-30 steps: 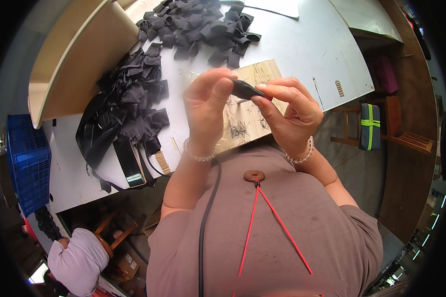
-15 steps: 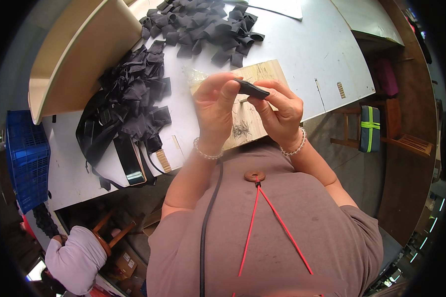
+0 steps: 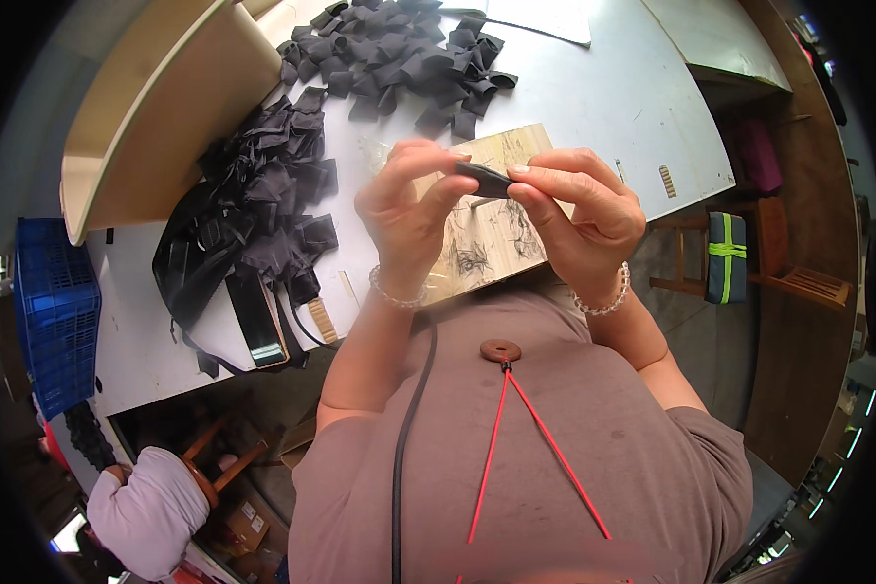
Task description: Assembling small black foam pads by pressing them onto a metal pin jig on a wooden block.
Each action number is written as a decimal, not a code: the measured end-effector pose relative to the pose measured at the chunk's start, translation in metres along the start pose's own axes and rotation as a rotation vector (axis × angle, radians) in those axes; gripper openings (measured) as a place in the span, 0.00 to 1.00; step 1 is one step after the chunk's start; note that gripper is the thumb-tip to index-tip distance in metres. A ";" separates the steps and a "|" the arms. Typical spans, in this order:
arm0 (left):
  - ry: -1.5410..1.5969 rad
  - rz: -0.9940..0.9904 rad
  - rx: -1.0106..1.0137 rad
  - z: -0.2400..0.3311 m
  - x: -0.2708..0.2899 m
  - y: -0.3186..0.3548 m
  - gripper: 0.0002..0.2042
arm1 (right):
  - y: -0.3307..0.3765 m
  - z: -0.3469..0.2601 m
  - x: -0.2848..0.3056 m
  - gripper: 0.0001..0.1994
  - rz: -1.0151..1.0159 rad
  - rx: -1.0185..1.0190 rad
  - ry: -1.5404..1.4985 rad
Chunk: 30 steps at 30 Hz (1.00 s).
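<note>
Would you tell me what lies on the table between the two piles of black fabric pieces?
In the head view, only bare table separates the upper pile from the left pile.

Both hands are raised above the near edge of the tabletop (image 3: pixel 642 107), the left hand (image 3: pixel 409 209) and the right hand (image 3: pixel 579 214) side by side, pinching a small fabric strip (image 3: pixel 484 178) between them. Directly beneath them a wooden board (image 3: pixel 492 238) lies on the tabletop. To the left of the board sits a heap of webbing straps (image 3: pixel 258 219); behind it, farther from the person, lies a pile of folded fabric pieces (image 3: pixel 404 54). A plastic crate (image 3: pixel 54 311) stands off the tabletop's left end, and a wooden chair (image 3: pixel 759 258) stands on the right.
</note>
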<state>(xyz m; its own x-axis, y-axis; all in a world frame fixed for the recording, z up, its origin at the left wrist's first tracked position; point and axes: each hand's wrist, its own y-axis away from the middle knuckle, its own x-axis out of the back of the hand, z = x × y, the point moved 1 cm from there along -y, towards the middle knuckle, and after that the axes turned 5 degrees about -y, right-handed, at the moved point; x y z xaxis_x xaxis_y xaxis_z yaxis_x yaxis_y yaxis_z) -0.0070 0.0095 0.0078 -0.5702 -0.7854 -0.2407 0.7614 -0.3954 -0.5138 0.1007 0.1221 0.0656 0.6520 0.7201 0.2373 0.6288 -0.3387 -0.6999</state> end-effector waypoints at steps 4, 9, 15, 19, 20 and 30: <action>-0.186 -0.108 -0.139 0.010 -0.006 -0.006 0.10 | 0.018 0.009 0.002 0.06 0.136 -0.109 -0.195; -0.204 -0.144 -0.132 0.010 -0.010 -0.005 0.10 | 0.035 0.021 0.002 0.05 0.199 -0.226 -0.396; -0.273 -0.226 -0.181 0.014 -0.020 -0.010 0.09 | 0.047 0.030 0.010 0.05 0.191 -0.250 -0.451; -0.348 -0.247 -0.207 0.018 -0.022 -0.011 0.09 | 0.053 0.033 0.010 0.04 0.175 -0.263 -0.475; -0.378 -0.257 -0.216 0.019 -0.022 -0.011 0.09 | 0.053 0.034 0.010 0.04 0.170 -0.268 -0.475; -0.344 -0.238 -0.171 0.017 -0.020 -0.011 0.08 | 0.048 0.034 0.003 0.04 0.137 -0.301 -0.517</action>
<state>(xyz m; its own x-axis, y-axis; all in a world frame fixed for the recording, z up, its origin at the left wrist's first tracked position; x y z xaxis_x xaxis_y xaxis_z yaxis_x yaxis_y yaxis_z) 0.0010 0.0212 0.0325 -0.5656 -0.8063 0.1731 0.5435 -0.5224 -0.6571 0.1188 0.1287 0.0096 0.4926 0.8331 -0.2516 0.6951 -0.5506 -0.4623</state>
